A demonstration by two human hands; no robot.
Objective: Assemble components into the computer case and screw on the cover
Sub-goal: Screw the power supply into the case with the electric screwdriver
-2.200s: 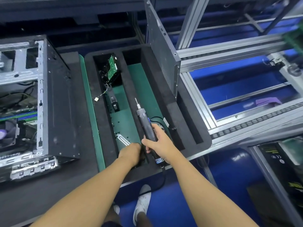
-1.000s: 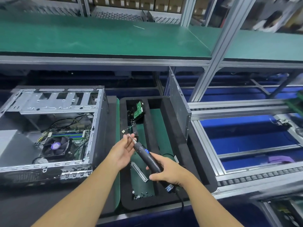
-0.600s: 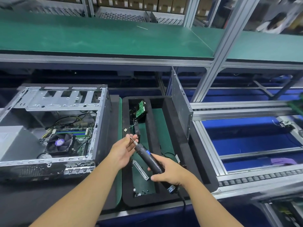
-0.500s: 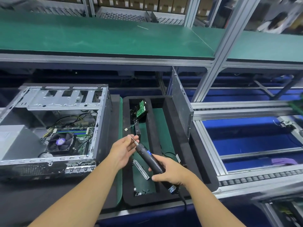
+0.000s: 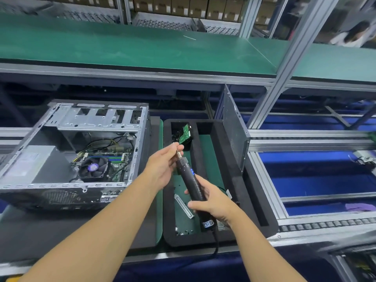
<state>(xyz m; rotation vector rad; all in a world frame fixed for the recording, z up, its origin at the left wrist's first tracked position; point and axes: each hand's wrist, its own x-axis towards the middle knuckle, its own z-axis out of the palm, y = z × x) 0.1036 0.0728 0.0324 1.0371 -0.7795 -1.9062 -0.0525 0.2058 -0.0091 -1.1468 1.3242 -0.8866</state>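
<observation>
In the head view, an electric screwdriver (image 5: 190,181) is held above a black foam tray (image 5: 205,240), tilted so that its bit (image 5: 179,154) points up and away from the person. The right hand (image 5: 214,207) is wrapped round the lower part of the black barrel, fingers and thumb curled tightly about it, and a dark cable (image 5: 216,241) is seen trailing from the tool's bottom end over the tray's near rim. The left hand (image 5: 162,168) is raised to the tool's tip, where the bit is pinched between thumb and fingertips; whether a screw is held there cannot be told. The computer case (image 5: 97,119) is laid on its side to the left of the tray, open side up, with a cooling fan (image 5: 92,167) and a grey power supply (image 5: 34,165) exposed inside. The cover panel (image 5: 234,129) is stood upright on its edge in the tray's right-hand slot, apart from the case. In the tray's left compartment a drive with a green circuit board (image 5: 185,132) is propped at the far end, a slim metal bracket (image 5: 183,204) is laid flat below the hands, and a few small screws (image 5: 183,232) are scattered at the near end.
</observation>
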